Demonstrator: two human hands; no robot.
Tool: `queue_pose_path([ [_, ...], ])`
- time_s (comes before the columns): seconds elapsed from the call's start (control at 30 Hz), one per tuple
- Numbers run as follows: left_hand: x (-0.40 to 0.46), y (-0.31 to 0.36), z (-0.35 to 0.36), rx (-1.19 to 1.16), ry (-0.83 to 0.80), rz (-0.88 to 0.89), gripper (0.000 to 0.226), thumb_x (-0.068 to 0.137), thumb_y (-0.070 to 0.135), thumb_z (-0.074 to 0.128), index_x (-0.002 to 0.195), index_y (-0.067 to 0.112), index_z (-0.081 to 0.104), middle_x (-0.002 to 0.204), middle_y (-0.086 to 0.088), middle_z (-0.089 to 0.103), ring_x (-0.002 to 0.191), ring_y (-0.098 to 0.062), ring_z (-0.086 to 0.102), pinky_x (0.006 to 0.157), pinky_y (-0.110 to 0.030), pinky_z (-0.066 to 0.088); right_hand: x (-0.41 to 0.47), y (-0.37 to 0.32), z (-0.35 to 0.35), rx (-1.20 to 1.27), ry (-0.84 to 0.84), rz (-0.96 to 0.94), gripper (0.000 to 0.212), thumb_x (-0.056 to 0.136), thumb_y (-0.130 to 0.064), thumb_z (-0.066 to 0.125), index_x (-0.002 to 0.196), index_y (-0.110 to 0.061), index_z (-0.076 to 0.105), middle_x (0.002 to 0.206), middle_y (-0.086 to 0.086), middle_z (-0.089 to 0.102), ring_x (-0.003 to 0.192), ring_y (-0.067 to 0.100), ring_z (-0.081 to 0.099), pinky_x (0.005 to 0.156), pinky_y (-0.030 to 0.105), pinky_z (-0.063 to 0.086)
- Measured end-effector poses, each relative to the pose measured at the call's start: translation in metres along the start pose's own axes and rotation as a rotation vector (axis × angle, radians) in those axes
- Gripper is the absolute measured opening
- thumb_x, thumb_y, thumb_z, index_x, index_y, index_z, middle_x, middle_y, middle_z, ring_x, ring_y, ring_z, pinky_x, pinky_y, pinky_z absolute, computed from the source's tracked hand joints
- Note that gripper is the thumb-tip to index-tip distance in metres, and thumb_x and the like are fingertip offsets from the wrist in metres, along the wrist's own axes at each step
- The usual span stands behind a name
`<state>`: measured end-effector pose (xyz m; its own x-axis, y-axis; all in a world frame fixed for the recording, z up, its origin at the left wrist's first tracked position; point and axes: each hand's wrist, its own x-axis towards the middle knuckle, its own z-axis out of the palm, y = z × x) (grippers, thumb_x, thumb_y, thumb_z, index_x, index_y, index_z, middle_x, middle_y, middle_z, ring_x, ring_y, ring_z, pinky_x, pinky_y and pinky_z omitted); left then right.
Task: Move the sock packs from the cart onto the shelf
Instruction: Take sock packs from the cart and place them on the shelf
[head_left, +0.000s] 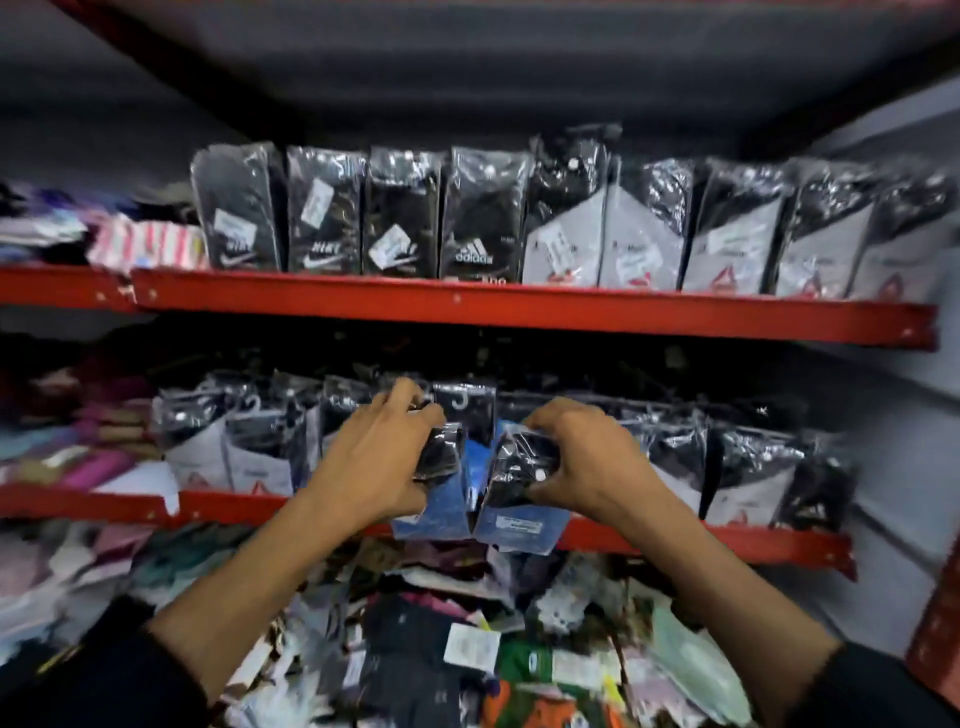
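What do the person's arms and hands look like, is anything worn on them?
Both hands are bare: no gloves, rings or watch visible on the left hand or right hand. Dark, black-looking sleeves are pushed up the forearms. The left cuff seems to carry a small yellowish marking, too blurred to read.

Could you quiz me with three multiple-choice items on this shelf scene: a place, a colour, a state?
1. Where are the hands working? A top shelf B middle shelf C floor
2. What colour are the shelf beams? A red B green C white
3. What is each hand doing? A resting open B gripping a pack C pointing

B: both hands reach the middle shelf.
A: the beams are red.
B: the left hand and right hand each close on a blue-backed pack, left pack, right pack.
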<state>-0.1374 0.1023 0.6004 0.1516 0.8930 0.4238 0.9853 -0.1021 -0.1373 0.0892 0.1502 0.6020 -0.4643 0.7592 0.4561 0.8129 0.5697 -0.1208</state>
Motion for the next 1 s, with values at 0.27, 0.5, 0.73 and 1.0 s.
queue_pose_path([
  [0.27,0.074,-0.007,0.021,0.165,-0.018,-0.039,0.073,0.073,0.034,0.080,0.138,0.027,0.047,0.128,-0.007,0.050,0.121,-0.036,0.042,0.100,-0.054,0.039,0.071,0.013,-0.001,-0.084,-0.053,0.014,0.058,0.063,-0.024,0.086,0.118,-0.017,0.069,0.123,0.002,0.063,0.108,0.028,0.064,0.084,0.041,0.058],
  [0.5,0.111,-0.001,0.062,0.169,-0.057,-0.048,0.069,0.072,0.034,0.082,0.135,0.027,0.054,0.123,-0.009,0.062,0.121,-0.033,0.048,0.100,-0.048,0.038,0.111,0.034,0.031,-0.142,-0.225,0.039,0.060,0.067,-0.025,0.092,0.119,-0.012,0.066,0.123,0.008,0.064,0.107,0.030,0.066,0.086,0.041,0.059],
  [0.73,0.125,0.006,0.082,0.118,-0.093,-0.027,0.065,0.076,0.021,0.079,0.137,0.021,0.056,0.126,-0.015,0.060,0.122,-0.036,0.050,0.102,-0.044,0.042,0.116,0.049,0.047,-0.210,-0.256,0.057,0.075,0.067,-0.034,0.092,0.134,-0.016,0.061,0.133,0.011,0.057,0.124,0.035,0.056,0.097,0.044,0.055],
  [1.0,0.123,0.007,0.094,0.009,-0.060,-0.023,0.072,0.076,0.012,0.079,0.142,0.021,0.050,0.134,-0.012,0.051,0.127,-0.035,0.045,0.106,-0.046,0.042,0.083,0.048,0.081,-0.254,-0.054,-0.003,0.073,0.080,-0.010,0.069,0.148,-0.011,0.041,0.145,0.009,0.056,0.126,0.033,0.057,0.105,0.040,0.051],
])
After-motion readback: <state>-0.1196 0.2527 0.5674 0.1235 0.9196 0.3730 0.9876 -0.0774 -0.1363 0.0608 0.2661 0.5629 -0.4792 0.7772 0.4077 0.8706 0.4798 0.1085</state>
